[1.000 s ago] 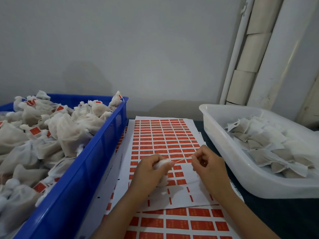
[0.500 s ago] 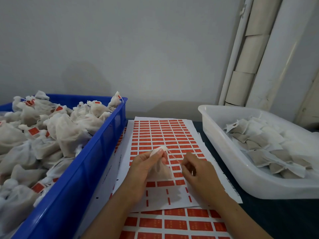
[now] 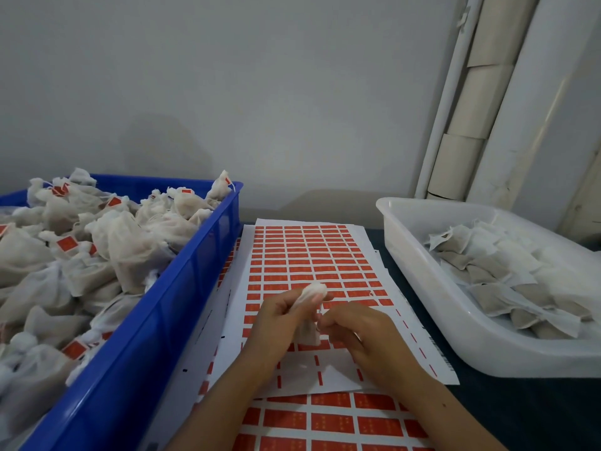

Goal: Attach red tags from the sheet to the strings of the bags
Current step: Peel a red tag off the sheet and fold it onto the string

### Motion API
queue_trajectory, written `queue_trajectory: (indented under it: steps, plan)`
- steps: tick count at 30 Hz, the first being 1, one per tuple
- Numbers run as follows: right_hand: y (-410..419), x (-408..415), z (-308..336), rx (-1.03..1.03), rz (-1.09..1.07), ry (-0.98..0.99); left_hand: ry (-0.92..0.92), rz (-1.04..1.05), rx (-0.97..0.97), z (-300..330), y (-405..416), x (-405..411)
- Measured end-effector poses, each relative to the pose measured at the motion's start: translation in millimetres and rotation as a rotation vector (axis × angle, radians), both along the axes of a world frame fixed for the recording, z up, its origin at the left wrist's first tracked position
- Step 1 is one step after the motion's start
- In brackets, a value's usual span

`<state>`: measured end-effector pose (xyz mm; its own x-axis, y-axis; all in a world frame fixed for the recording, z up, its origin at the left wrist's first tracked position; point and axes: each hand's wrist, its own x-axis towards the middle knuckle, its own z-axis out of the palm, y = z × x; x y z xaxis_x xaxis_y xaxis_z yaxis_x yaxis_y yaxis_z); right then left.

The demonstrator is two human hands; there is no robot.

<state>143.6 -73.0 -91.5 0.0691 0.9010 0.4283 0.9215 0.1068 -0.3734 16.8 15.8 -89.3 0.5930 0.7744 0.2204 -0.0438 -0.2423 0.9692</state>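
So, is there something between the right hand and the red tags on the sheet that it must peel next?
Nothing visible blocks it. The right hand hovers just above the sheet, beside the bag that the left hand grips. Unpeeled rows of red tags lie open right behind the fingers.

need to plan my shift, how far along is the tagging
Done: the blue plastic crate is heaped with red-tagged white mesh bags. In hand: the left hand grips one small white bag; the right hand pinches beside it. Left: untagged flat bags in the white plastic tub.
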Motion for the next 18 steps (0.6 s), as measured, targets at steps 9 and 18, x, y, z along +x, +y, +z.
queue_trajectory:
  steps: [9,18]
  plan:
    - [-2.0,-3.4,-1.1,0.114,0.006,0.01,0.141,0.069,0.317,-12.1,1.4,1.1]
    - [-0.2,3.9,-3.9,0.119,-0.036,0.022,0.097,0.013,0.109,-4.1,5.4,-0.1]
